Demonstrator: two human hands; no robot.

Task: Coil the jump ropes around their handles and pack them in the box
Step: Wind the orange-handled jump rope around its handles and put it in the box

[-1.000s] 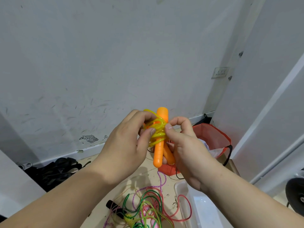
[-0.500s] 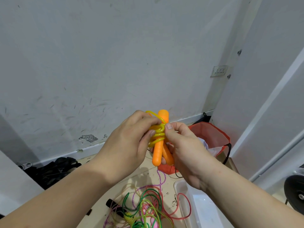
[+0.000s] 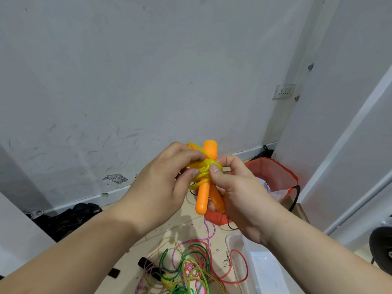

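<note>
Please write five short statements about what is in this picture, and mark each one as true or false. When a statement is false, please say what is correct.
1. Both the left hand and the right hand grip the orange handles. True.
2. The rope wound around the handles is green. False: it is a yellow rope.
3. The wrapped bundle lies inside the clear box. False: it is held in the air, and the box is lower right on the floor.
4. A tangle of loose ropes lies on the floor below the hands. True.
5. A red bag stands behind the hands. True.
</note>
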